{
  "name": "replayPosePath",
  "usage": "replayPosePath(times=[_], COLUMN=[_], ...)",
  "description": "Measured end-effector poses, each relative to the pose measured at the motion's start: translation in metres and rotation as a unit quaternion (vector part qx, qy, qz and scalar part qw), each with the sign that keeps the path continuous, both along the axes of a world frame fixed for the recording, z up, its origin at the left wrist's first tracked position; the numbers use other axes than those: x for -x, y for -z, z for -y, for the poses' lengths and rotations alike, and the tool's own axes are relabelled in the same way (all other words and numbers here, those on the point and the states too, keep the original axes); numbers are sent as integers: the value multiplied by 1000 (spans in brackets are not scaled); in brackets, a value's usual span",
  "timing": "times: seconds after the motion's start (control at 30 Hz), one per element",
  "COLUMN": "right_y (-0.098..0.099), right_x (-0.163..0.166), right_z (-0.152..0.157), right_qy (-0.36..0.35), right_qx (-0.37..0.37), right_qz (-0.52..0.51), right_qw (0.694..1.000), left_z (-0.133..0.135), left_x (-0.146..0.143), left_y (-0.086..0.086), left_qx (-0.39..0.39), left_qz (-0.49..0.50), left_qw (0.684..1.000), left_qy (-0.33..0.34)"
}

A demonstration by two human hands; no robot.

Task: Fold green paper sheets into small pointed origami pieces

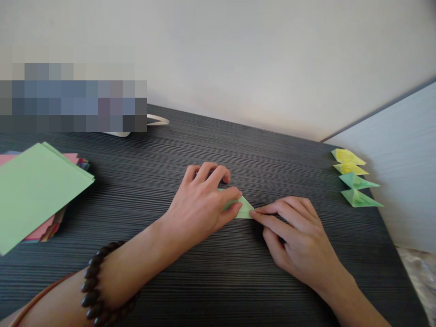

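Observation:
A small piece of folded light green paper [244, 210] lies on the dark table between my two hands. My left hand [202, 202] covers its left part, with thumb and index finger closed on the paper and the other fingers curled above. At the paper's right corner, the fingertips of my right hand [293, 231] pinch the tip. Much of the paper is hidden under my left hand, so its whole shape cannot be made out.
To the left lies a stack of coloured paper with light green sheets [44, 190] on top. Yellow folded paper pieces [349, 156] and green folded paper pieces [359, 181] stand in a row near the table's right edge. A pale wall [255, 59] rises behind the table [153, 295]. A pixelated patch hides the back left.

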State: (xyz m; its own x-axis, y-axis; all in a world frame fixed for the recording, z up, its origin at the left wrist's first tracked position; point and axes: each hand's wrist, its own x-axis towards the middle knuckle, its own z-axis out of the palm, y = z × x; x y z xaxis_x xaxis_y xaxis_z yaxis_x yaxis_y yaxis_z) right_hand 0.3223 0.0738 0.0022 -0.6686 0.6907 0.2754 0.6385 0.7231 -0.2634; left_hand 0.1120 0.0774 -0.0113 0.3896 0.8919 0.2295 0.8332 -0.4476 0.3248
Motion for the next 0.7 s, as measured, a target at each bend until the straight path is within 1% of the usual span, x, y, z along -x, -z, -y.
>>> replayPosePath(times=[0.13,0.23,0.47,0.7], right_y=[5,8,6,2], right_x=[2,4,1,-4], right_z=[-5,-7,-5,-4], right_qy=[13,9,-4,1], right_qx=[-5,-1,-13,1], right_qz=[25,35,18,6], right_qw=[1000,999,1000,1000], left_z=[1,1,0,1], left_x=[-1,-1,0,0], left_y=[0,0,0,1], left_qx=[-3,3,13,12], left_qz=[4,-2,-2,10], left_qw=[1000,1000,1000,1000], left_qy=[1,-1,-9,-9])
